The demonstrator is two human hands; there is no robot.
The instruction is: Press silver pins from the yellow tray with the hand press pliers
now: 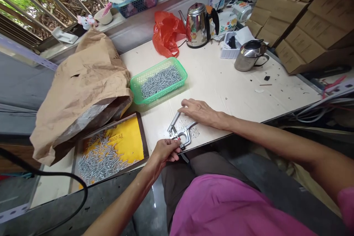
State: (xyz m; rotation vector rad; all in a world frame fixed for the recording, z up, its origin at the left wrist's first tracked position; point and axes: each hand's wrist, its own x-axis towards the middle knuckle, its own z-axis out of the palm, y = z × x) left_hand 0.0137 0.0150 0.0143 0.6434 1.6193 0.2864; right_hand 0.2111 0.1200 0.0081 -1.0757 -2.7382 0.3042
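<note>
A metal hand press tool (179,132) lies at the near edge of the white table (226,81). My right hand (197,111) rests on its long handles, fingers curled over them. My left hand (165,151) pinches something small at the tool's jaw; I cannot make out what. A green basket (158,80) full of small silver metal pieces stands just beyond the tool. To the left, lower down, a brown-rimmed tray with a yellow bottom (110,151) holds several more silver pieces.
A crumpled brown paper sack (83,84) lies left of the basket. At the back stand a red plastic bag (166,31), a steel kettle (197,25), a steel jug (249,56) and stacked cardboard boxes (304,18). A black cable (55,177) loops at lower left.
</note>
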